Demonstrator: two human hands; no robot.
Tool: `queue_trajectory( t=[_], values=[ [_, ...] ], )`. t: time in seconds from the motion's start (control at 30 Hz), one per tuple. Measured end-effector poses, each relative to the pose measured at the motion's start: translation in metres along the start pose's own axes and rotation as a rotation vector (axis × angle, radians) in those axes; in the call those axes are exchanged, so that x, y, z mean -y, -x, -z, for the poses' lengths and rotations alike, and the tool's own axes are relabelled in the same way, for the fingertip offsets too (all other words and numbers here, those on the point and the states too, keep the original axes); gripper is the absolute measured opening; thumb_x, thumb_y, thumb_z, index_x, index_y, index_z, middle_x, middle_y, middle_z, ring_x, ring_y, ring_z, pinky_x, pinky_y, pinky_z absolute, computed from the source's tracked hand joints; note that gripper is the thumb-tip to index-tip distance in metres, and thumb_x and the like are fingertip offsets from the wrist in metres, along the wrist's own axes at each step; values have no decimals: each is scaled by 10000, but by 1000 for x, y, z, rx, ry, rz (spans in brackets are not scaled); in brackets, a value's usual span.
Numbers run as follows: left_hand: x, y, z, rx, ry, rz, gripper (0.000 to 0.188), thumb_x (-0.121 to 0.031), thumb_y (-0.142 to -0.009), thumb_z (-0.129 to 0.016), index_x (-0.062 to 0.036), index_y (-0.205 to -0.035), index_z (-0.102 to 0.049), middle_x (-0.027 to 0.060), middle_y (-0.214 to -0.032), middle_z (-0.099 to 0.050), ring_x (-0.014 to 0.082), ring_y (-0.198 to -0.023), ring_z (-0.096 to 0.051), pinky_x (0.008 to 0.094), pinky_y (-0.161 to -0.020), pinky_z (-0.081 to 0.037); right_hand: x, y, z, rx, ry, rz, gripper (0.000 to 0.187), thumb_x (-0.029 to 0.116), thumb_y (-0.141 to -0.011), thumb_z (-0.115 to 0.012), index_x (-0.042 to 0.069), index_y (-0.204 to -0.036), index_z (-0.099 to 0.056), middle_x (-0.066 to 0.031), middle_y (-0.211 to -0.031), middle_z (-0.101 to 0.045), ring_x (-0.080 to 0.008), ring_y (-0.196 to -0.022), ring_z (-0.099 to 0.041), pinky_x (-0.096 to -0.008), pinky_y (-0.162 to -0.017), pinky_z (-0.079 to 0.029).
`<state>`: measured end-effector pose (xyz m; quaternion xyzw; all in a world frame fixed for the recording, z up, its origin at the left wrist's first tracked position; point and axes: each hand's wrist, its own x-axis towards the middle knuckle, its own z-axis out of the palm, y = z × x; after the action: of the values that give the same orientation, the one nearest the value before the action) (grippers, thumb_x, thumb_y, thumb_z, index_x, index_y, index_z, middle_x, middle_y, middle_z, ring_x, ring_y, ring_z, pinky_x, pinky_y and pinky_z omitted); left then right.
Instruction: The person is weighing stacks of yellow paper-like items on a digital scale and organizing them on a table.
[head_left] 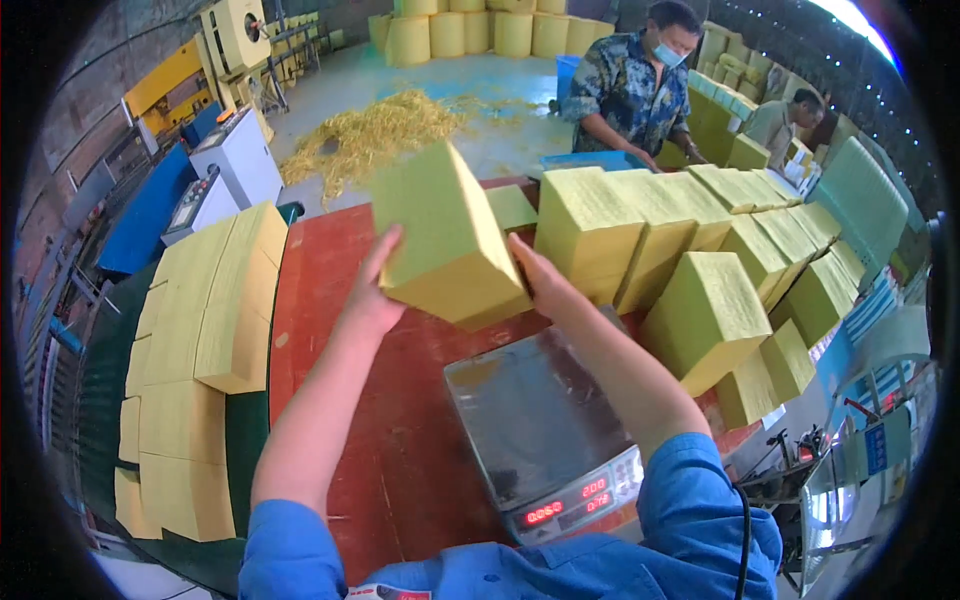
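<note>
A thick block of yellow paper (440,235) hangs tilted over the red table (390,450), gripped from both sides. My left hand (374,288) presses on its left side and my right hand (541,278) on its right; some fingers are hidden behind it. Below my right forearm sits a digital scale (535,415) with a bare metal plate and a lit red display. Beyond the block lies a smaller yellow paper piece (512,207). To the right of my right hand stand several upright paper blocks (590,225), packed in rows.
Yellow paper stacks (205,310) line a dark green surface (250,430) on the left. Across the table stands a masked co-worker (635,90), with another person (785,130) farther right. Loose yellow strips (385,130) heap on the floor near a control cabinet (240,155).
</note>
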<state>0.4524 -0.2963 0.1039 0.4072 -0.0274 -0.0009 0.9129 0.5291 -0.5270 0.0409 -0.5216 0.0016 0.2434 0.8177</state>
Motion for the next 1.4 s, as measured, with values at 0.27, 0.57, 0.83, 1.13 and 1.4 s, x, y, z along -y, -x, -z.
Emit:
queue_trajectory(
  t=[0.27,0.57,0.83,1.13,1.4],
  values=[
    [62,-74,27,131,-27,282,509,-408,-935,-587,-69,-1310,-527,68,-1253,-602,194,-1163,-565,372,-974,-464,-14,-38,38,-482,136,-179,619,563,-967,-445,98,-1375,-469,-120,-1313,-566,-248,-1160,-574,-451,-906,-515],
    [94,-101,-26,175,-236,248,575,-438,-865,-611,-55,-1286,-535,119,-1223,-615,228,-1123,-585,397,-958,-460,16,106,-13,-389,42,192,582,420,-1014,-425,-7,-1409,-393,-145,-1446,-435,-312,-1337,-398,-427,-1087,-322],
    [44,-14,-34,-103,-305,165,628,-478,-815,-627,-88,-1299,-538,139,-1499,-362,287,-1344,-383,511,-1008,-399,-12,196,-51,24,-13,162,495,291,-999,-476,-12,-1389,-453,-129,-1420,-479,-269,-1317,-442,-416,-1084,-307],
    [-83,169,127,-609,-744,-157,782,-430,-853,-628,-14,-1458,-362,137,-1489,-393,244,-1375,-356,424,-1105,-303,-55,169,-208,500,182,8,499,244,-998,-486,-39,-1404,-421,-162,-1411,-483,-261,-1350,-413,-379,-1116,-311],
    [-184,219,261,-925,-1483,-211,566,-288,-894,-567,38,-1349,-486,231,-1373,-516,331,-1283,-494,397,-1073,-374,-149,14,-385,586,1051,697,516,210,-902,-602,24,-1365,-473,-202,-1357,-521,-333,-1237,-524,-378,-1019,-433]
  ],
)
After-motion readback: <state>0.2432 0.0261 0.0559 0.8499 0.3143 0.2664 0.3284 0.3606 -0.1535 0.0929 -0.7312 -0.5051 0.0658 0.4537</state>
